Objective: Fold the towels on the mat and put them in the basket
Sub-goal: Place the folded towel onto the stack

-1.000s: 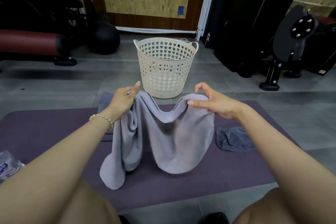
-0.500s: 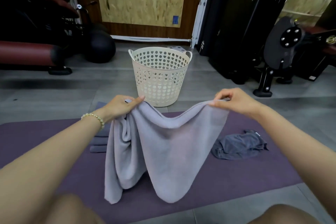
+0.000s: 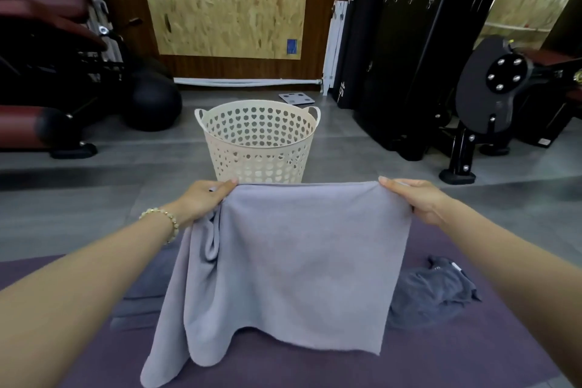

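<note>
- We've got the lilac terry towel [image 3: 283, 264] stretched out, left hand [image 3: 201, 201] and right hand [image 3: 415, 201] fingers pinching its top corners.
- Not folded yet; crumpled dark grey towel [image 3: 431, 293] waits, cream perforated plastic basket [image 3: 258, 142] looks empty.

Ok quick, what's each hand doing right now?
Left hand: closed, pinching one top corner of the lilac towel.
Right hand: closed, pinching the other top corner.

We have one view only, from a wide-angle camera worn on the head, facing forward and down. It sits close above both forearms, which run in from the lower corners to the left hand [image 3: 204, 201] and right hand [image 3: 415, 201]. Ahead, near the middle, stands the basket [image 3: 258, 148]; the mat [image 3: 441, 353] fills the bottom, and straight lines bend toward the edges.
</note>
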